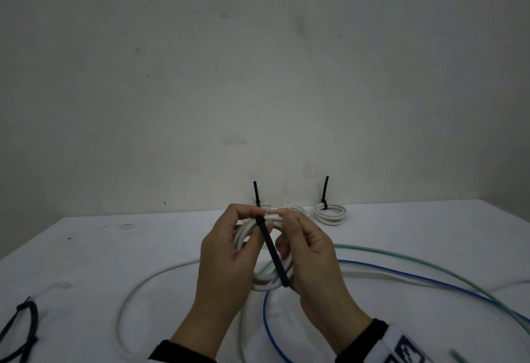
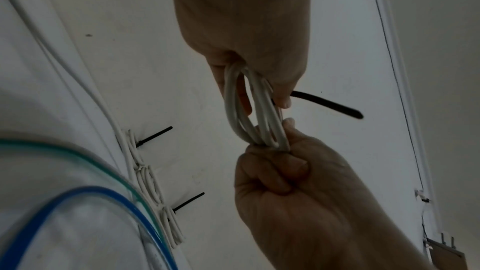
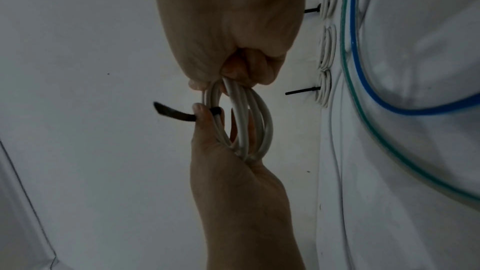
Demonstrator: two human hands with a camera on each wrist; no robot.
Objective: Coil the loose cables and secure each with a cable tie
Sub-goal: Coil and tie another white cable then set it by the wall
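I hold a white cable coil (image 1: 269,279) up off the table between both hands. My left hand (image 1: 229,245) grips one side of the coil in a fist, seen from below in the left wrist view (image 2: 280,188). My right hand (image 1: 312,253) holds the other side, fingers curled through the loops. A black cable tie (image 1: 274,253) wraps the top of the coil, and its tail runs down toward my right palm. In the right wrist view my right thumb (image 3: 202,114) presses on the tie (image 3: 174,114) where it circles the strands (image 3: 267,122).
Tied white coils (image 1: 329,213) with upright black tie tails (image 1: 325,190) lie at the table's back edge by the wall. Loose green (image 1: 430,268), blue (image 1: 415,276) and white (image 1: 134,291) cables sprawl around my hands. A black cable (image 1: 23,325) lies front left.
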